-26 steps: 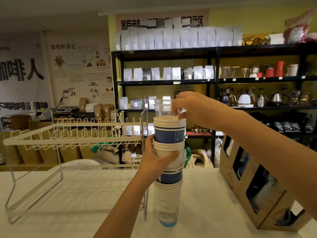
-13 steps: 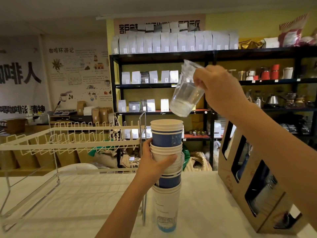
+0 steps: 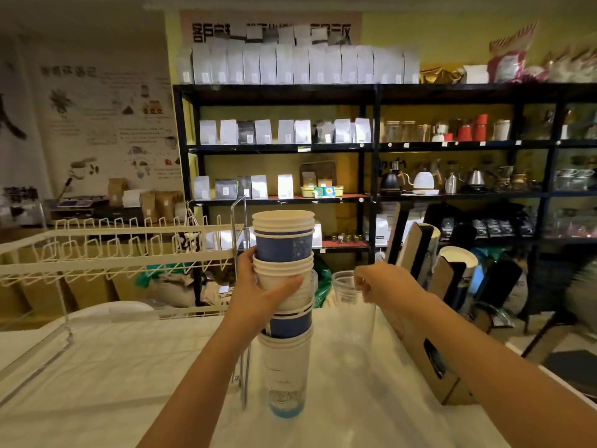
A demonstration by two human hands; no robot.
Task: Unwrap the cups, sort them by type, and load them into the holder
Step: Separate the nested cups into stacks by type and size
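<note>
Paper cups, white and blue, make up one tall nested stack (image 3: pixel 284 305) standing upright on the white table (image 3: pixel 97 367), so I'll use that stack as the landmark. Only one camera view here, the head cam looking down. The left hand (image 3: pixel 258 292) is wrapped around the middle of the stack, thumb on the near side and fingers curled round a white cup. Blue bands show in two places, one above the hand and one below it; exact cup count I can't tell since they're nested.

Just right of the stack, the right hand (image 3: pixel 384 282) is pinching the rim of a clear plastic cup (image 3: pixel 345 286), which looks like the top of a short clear stack, too see-through to count. Further right of the stack is one brown cardboard cup holder (image 3: pixel 429 350) with cut-out windows. Left of the stack sits one white wire rack (image 3: pixel 113 253), its metal post right behind the stack.
</note>
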